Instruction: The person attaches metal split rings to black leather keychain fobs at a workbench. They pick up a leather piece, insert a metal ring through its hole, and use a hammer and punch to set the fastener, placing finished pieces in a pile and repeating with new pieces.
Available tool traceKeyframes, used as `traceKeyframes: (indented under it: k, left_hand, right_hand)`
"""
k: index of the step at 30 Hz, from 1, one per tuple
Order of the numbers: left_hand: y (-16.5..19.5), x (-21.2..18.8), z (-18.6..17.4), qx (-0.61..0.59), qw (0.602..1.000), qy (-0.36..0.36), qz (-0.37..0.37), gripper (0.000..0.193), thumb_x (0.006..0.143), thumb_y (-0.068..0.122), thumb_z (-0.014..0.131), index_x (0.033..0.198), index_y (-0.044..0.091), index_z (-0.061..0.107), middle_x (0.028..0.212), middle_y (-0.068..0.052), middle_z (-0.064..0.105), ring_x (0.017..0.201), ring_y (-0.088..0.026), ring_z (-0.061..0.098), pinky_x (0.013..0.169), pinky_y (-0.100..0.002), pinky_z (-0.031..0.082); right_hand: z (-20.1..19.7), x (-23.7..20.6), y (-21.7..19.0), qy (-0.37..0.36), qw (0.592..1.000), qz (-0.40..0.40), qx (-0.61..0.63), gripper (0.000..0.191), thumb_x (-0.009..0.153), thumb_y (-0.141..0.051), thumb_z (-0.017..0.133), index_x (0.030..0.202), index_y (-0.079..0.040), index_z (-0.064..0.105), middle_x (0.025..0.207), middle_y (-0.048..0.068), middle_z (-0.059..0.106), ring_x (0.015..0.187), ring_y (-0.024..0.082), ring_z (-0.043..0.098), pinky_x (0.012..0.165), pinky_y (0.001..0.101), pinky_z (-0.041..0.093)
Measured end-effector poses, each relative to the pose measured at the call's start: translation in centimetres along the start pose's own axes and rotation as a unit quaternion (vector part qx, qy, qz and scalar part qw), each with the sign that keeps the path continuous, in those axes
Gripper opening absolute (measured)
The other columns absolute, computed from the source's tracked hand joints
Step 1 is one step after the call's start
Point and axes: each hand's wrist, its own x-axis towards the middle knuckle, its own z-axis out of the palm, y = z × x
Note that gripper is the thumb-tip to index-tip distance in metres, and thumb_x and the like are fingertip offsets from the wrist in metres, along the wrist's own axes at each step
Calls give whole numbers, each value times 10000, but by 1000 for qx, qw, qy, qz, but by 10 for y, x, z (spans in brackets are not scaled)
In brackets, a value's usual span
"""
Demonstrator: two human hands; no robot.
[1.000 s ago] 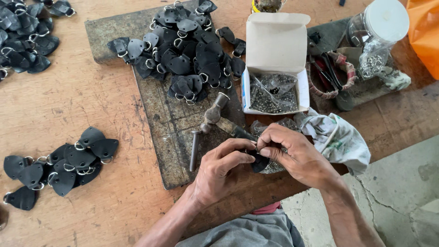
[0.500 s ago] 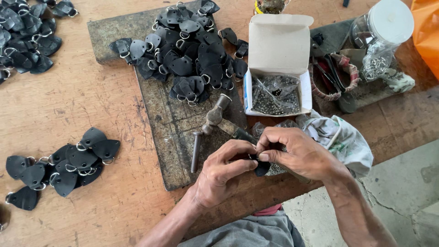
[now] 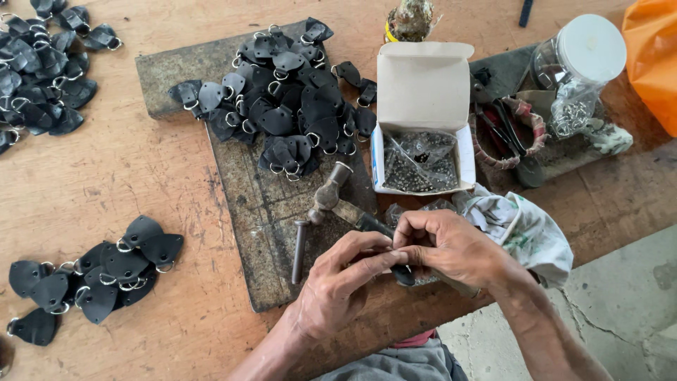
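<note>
My left hand (image 3: 337,289) and my right hand (image 3: 451,247) meet at the near edge of the wooden workbench (image 3: 141,176). Together their fingertips pinch a small black leather piece (image 3: 403,274), mostly hidden under the fingers. A hammer (image 3: 331,197) lies just beyond my hands on a dark worn work board (image 3: 268,212), and a metal punch (image 3: 299,250) lies beside it. An open white cardboard box (image 3: 423,120) holds a clear bag of small metal rivets (image 3: 419,164).
Heaps of black leather tabs with metal rings lie on the board (image 3: 289,106), at the far left (image 3: 42,77) and at the near left (image 3: 99,275). A crumpled cloth (image 3: 522,226), a clear lidded jar (image 3: 578,70) and an orange bag (image 3: 652,56) sit right.
My hands have stayed together on the small piece, with only slight finger movement. The camera view has shifted a little; nothing else on the bench has moved.
</note>
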Motion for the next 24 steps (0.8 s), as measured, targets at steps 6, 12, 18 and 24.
traceKeyframes:
  k: [6,12,18,24]
  left_hand:
    - [-7,6,5,-37,994,57,-85,200,909,-39,718,1083,-20,621,1129,-149,671,974,-268,717,822,-347,603]
    - [-12,12,4,-93,967,28,-235,122,976,42,664,1047,-23,589,930,-109,667,758,-166,674,676,-302,571]
    - [-11,18,-2,-173,918,54,-353,214,894,98,715,1084,6,676,857,-6,770,725,-58,733,648,-239,616]
    - [-13,20,-6,-198,890,32,-409,168,927,123,727,1041,2,703,815,-49,757,710,-73,688,653,-261,593]
  right_hand:
    - [-15,-7,-5,356,777,-262,-448,56,984,-106,669,990,-59,698,969,109,720,874,186,672,698,324,586]
    - [-52,37,-7,329,751,-204,-534,88,940,-124,725,950,-63,787,882,102,703,785,210,660,634,329,568]
    - [-51,57,-2,354,725,-153,-570,152,902,-58,702,1012,-90,801,930,84,703,790,226,661,665,377,563]
    - [-49,52,-12,327,759,-104,-554,103,874,-56,710,967,-45,751,922,87,664,782,241,664,704,393,563]
